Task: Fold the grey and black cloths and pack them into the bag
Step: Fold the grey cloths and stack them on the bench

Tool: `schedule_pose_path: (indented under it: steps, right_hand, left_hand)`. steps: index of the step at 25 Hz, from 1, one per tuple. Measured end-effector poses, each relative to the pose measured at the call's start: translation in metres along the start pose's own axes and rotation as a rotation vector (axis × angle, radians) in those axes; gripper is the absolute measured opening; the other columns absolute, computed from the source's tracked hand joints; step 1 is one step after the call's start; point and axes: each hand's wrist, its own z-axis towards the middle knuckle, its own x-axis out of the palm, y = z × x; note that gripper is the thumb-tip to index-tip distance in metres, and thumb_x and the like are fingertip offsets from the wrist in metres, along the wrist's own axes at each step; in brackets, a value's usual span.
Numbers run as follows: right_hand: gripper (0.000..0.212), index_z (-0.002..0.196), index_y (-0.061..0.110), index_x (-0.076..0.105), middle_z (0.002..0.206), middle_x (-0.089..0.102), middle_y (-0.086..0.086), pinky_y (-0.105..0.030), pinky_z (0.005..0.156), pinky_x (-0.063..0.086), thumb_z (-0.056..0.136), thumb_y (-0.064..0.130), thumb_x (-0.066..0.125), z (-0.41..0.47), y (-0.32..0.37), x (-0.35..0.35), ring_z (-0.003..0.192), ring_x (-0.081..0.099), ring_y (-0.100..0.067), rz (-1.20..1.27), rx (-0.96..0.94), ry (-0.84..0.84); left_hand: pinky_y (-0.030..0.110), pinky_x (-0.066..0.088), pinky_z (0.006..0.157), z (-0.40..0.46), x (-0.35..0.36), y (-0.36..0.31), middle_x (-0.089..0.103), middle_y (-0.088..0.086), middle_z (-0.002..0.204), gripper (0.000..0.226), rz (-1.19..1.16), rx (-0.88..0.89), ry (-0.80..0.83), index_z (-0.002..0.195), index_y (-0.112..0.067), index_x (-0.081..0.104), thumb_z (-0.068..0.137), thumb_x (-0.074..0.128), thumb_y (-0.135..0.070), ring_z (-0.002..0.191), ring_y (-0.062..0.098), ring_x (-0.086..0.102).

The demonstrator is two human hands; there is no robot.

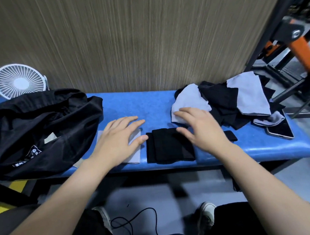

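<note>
A folded black cloth (168,146) lies at the front middle of the blue bench (149,103). To its left lies a folded grey cloth (134,154), and my left hand (118,137) rests flat on it with straight fingers. My right hand (199,126) hovers over the black cloth's right edge, fingers spread and relaxed, holding nothing. A loose pile of grey and black cloths (223,100) sits at the back right. The black bag (36,130) lies open and slumped on the bench's left end.
A white desk fan (18,81) stands behind the bag. A phone (281,130) lies at the bench's right end beside the pile. An orange and black metal frame (297,50) stands at the right. A wood-grain panel backs the bench. Cables lie on the floor.
</note>
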Motion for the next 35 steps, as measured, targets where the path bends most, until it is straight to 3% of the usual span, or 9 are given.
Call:
schedule_pose_path:
  steps: [6, 11, 14, 17, 22, 25, 28, 32, 35]
  right_hand:
    - [0.061, 0.127, 0.022, 0.063, 0.135, 0.059, -0.002, -0.042, 0.094, 0.046, 0.070, 0.035, 0.083, -0.002, -0.041, 0.007, 0.122, 0.058, -0.026, -0.131, 0.135, 0.119]
    - [0.042, 0.113, 0.025, 0.067, 0.120, 0.066, 0.005, -0.034, 0.077, 0.049, 0.071, 0.022, 0.074, 0.004, -0.041, 0.009, 0.103, 0.066, -0.021, -0.147, 0.096, 0.009]
    - [0.020, 0.099, 0.025, 0.072, 0.093, 0.072, 0.006, -0.028, 0.056, 0.043, 0.080, 0.018, 0.068, 0.013, -0.038, 0.003, 0.077, 0.068, -0.023, -0.171, 0.109, -0.094]
    - [0.015, 0.098, 0.024, 0.071, 0.080, 0.071, 0.000, -0.031, 0.051, 0.041, 0.086, 0.023, 0.063, 0.035, -0.034, -0.011, 0.070, 0.067, -0.031, -0.207, 0.190, -0.154]
    - [0.013, 0.098, 0.022, 0.068, 0.081, 0.073, -0.003, -0.041, 0.067, 0.053, 0.092, 0.027, 0.058, 0.084, -0.022, -0.037, 0.077, 0.067, -0.029, 0.160, 0.429, -0.371]
    - [0.013, 0.095, 0.024, 0.069, 0.075, 0.071, 0.002, -0.034, 0.069, 0.053, 0.092, 0.025, 0.056, 0.106, 0.000, -0.042, 0.073, 0.067, -0.017, 0.353, 0.473, -0.445]
    - [0.013, 0.089, 0.022, 0.070, 0.071, 0.068, 0.002, -0.028, 0.066, 0.055, 0.093, 0.020, 0.057, 0.125, 0.029, -0.033, 0.067, 0.066, -0.016, 0.601, 0.490, -0.433]
    - [0.016, 0.088, 0.014, 0.071, 0.074, 0.069, -0.006, -0.051, 0.066, 0.061, 0.092, 0.014, 0.056, 0.142, 0.062, -0.019, 0.072, 0.067, -0.022, 0.940, 0.465, -0.371]
    - [0.015, 0.089, 0.000, 0.067, 0.075, 0.061, -0.017, -0.050, 0.072, 0.062, 0.094, 0.006, 0.054, 0.153, 0.085, -0.023, 0.073, 0.062, -0.024, 1.232, 0.442, -0.360]
  left_hand:
    - [0.029, 0.020, 0.114, 0.037, 0.001, -0.026, 0.040, -0.018, 0.149, 0.066, -0.117, 0.064, -0.029, 0.145, -0.039, 0.043, 0.090, 0.025, -0.072, 0.140, 0.007, 0.032]
    - [0.029, 0.018, 0.114, 0.050, 0.002, -0.035, 0.041, -0.018, 0.148, 0.052, -0.167, 0.078, -0.031, 0.144, -0.038, 0.044, 0.097, 0.040, -0.061, 0.139, 0.006, 0.032]
    - [0.030, 0.020, 0.114, 0.053, 0.000, -0.029, 0.041, -0.019, 0.147, 0.054, -0.187, 0.058, -0.023, 0.143, -0.039, 0.045, 0.096, 0.036, -0.064, 0.139, 0.006, 0.033]
    - [0.031, 0.024, 0.113, 0.067, -0.008, -0.019, 0.043, -0.020, 0.144, 0.059, -0.166, 0.065, -0.034, 0.141, -0.037, 0.047, 0.093, 0.031, -0.068, 0.136, 0.007, 0.035]
    - [0.030, 0.027, 0.111, 0.082, -0.001, -0.011, 0.044, -0.016, 0.144, 0.054, -0.224, -0.051, -0.178, 0.142, -0.031, 0.048, 0.096, 0.040, -0.059, 0.132, 0.010, 0.040]
    - [0.033, 0.027, 0.114, 0.087, 0.003, -0.010, 0.039, -0.013, 0.150, 0.060, -0.232, -0.095, -0.241, 0.147, -0.030, 0.041, 0.095, 0.046, -0.059, 0.136, 0.011, 0.037]
    - [0.037, 0.036, 0.110, 0.093, 0.000, -0.010, 0.031, -0.017, 0.153, 0.070, -0.363, -0.140, -0.234, 0.151, -0.034, 0.030, 0.091, 0.054, -0.060, 0.137, 0.011, 0.037]
    - [0.045, 0.049, 0.096, 0.092, 0.000, -0.014, 0.025, -0.021, 0.149, 0.084, -0.556, -0.230, -0.225, 0.149, -0.037, 0.024, 0.080, 0.065, -0.066, 0.128, 0.015, 0.047]
    - [0.046, 0.052, 0.086, 0.092, 0.000, -0.009, 0.025, -0.018, 0.143, 0.088, -0.578, -0.309, -0.290, 0.143, -0.034, 0.026, 0.074, 0.074, -0.062, 0.123, 0.015, 0.049]
